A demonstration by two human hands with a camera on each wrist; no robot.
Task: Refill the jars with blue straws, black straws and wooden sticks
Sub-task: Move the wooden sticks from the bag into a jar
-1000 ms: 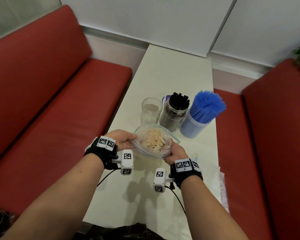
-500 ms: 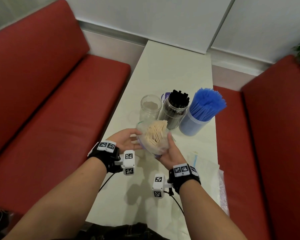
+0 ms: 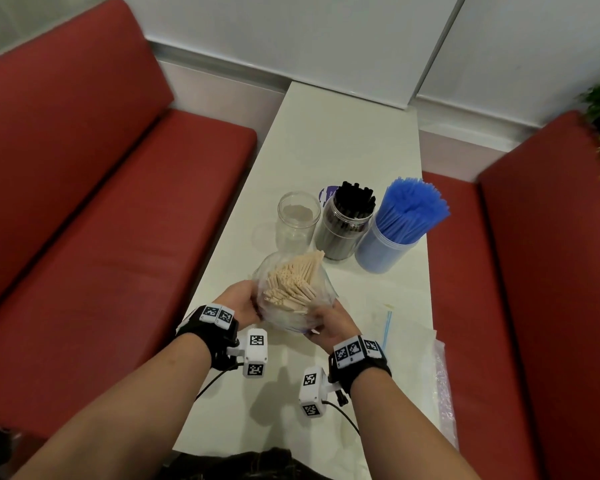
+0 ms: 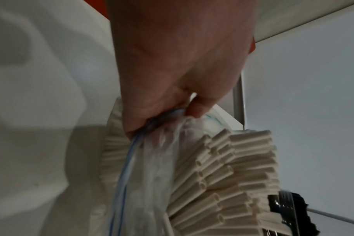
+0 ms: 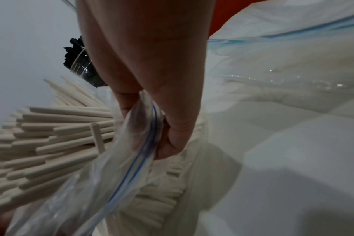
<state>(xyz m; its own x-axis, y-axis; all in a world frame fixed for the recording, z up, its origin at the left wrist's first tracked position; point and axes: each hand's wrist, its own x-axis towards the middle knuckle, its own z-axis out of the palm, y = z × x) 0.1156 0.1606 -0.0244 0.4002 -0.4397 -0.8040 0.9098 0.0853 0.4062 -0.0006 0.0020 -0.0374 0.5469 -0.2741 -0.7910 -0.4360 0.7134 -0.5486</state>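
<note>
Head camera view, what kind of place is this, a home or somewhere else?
Probably a café or diner booth: red padded benches flank a narrow white table, and jars of black straws and blue straws stand on it.

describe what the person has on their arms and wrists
Both forearms are bare, with no sleeves. The left wrist and the right wrist each carry a black strap topped with white tiles printed with black square codes. A small white boxy camera with the same codes hangs off each strap, the left one and the right one, each trailing a thin black cable.
</note>
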